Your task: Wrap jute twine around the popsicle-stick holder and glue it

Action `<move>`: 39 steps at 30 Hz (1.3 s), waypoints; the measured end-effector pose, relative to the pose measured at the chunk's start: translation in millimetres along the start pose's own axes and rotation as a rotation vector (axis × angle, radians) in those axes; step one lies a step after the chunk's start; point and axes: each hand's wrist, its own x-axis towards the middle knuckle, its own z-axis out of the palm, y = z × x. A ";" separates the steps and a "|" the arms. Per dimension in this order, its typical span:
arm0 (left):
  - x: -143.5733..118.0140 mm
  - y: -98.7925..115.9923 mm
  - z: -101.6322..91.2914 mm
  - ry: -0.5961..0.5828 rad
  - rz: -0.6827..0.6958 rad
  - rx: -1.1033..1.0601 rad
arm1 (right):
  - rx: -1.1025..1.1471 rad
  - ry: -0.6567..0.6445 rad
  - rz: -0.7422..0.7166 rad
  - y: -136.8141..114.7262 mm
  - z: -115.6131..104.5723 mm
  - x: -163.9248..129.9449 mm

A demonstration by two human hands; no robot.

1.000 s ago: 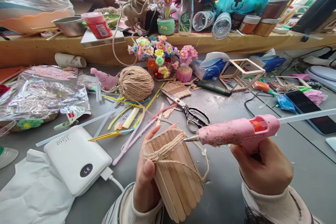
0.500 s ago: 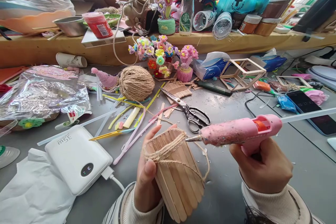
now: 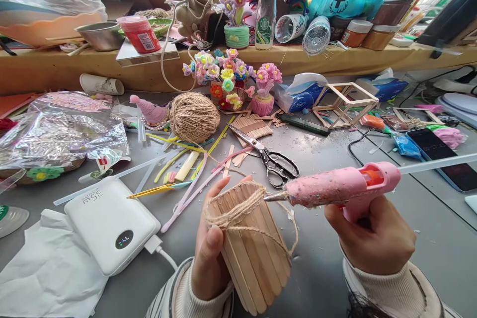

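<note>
My left hand (image 3: 212, 253) grips a tilted container of wooden craft sticks (image 3: 257, 258), thumb on its near side and fingers behind it. Jute twine (image 3: 238, 216) is wound around the container near its rim, and a loose loop of it hangs down the right side. My right hand (image 3: 372, 238) is wrapped round the handle of a pink hot glue gun (image 3: 328, 186) with a clear glue stick (image 3: 439, 163) in its back. The gun's metal nozzle is at the twine by the container's right rim. From there a strand runs back toward a twine ball (image 3: 195, 117).
Scissors (image 3: 270, 159) lie just beyond the container. A white power bank (image 3: 112, 226) with a cable is on the left. Farther back are a stick frame (image 3: 345, 104), a green cutter (image 3: 303, 125) and pipe-cleaner flowers (image 3: 227, 74). A phone (image 3: 443, 154) lies at the right.
Almost nothing differs. Both hands, the container and the glue gun stay in nearly the same place; the trigger finger seems slightly shifted.
</note>
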 end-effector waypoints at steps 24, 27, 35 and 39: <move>-0.2 0.0 0.2 0.004 0.013 0.015 | 0.011 -0.003 -0.010 1.0 0.0 -0.9; 0.0 0.1 -0.1 0.001 0.008 0.011 | 0.009 -0.008 -0.008 0.8 -0.3 0.1; -1.0 1.4 1.6 0.012 0.002 0.019 | -0.010 -0.016 0.014 0.6 -0.1 2.0; -1.6 0.8 2.2 0.019 0.017 0.020 | -0.007 -0.010 0.011 1.7 0.3 0.5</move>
